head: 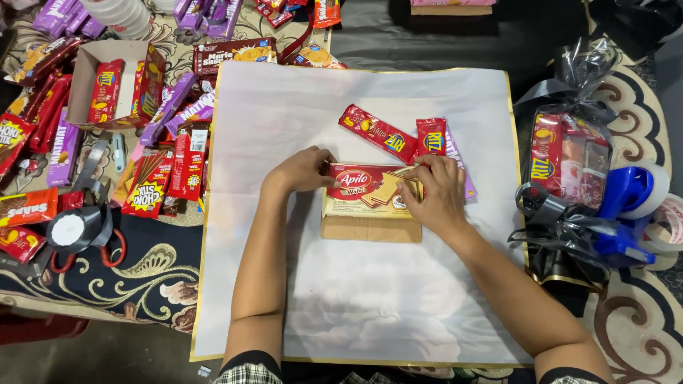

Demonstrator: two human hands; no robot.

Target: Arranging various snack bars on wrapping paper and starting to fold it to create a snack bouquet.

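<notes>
White wrapping sheet (370,313) lay nearest me. On it, a cardboard block (368,229) carried a wafer box (366,190); my left hand (302,171) grasped its left end, my right hand (435,193) pinched its right edge. Beyond lay red cracker packets (398,136).

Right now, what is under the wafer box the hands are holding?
Under the wafer box sits a plain brown cardboard box on the white wrapping sheet. Only its front side shows; its top is covered.

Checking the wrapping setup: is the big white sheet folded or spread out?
Spread flat: the white sheet lies open on the floor, all edges out, wafer box resting on it between both hands.
</notes>
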